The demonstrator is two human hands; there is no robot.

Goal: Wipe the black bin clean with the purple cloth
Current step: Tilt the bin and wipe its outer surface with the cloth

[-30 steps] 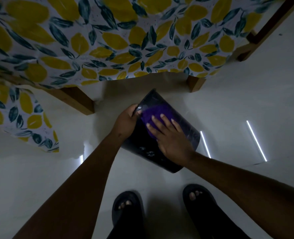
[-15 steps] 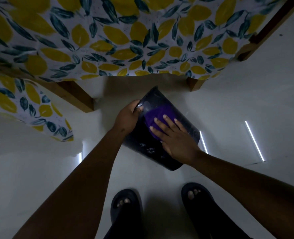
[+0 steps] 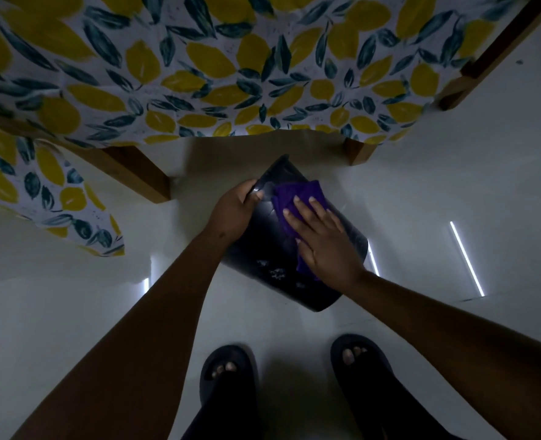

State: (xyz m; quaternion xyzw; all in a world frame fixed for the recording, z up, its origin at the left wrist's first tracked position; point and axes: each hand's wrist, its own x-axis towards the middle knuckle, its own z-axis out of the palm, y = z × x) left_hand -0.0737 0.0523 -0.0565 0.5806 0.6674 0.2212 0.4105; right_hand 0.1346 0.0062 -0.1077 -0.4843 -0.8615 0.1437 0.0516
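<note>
The glossy black plastic bin (image 3: pixel 264 246) is held tipped on its side above the pale floor (image 3: pixel 72 312), just in front of the person's two feet in dark open-toed sandals (image 3: pixel 228 373).

The left hand (image 3: pixel 232 214) grips the bin at its far end: the fingers curl round the edge there and close on it, with the thumb (image 3: pixel 256 195) pressed against the shiny outer wall. How the fingertips sit past the edge is hidden.

The right hand (image 3: pixel 324 239) lies flat, palm down, on the upturned side of the bin, pinning the crumpled purple cloth (image 3: pixel 290 196) against the plastic. Its fingers (image 3: pixel 304 209) are straight and slightly fanned, not clenched. Cloth bunches out beyond the fingertips toward the bin's far end, and a strip of it shows beneath the heel of the palm, on the thumb side. Pale smudges mark the bin wall just nearer the person than that palm.

Beyond both hands hangs a white tablecloth printed with yellow lemons and dark green leaves (image 3: pixel 199 74), draped over a brown wooden table frame (image 3: pixel 136 173).
</note>
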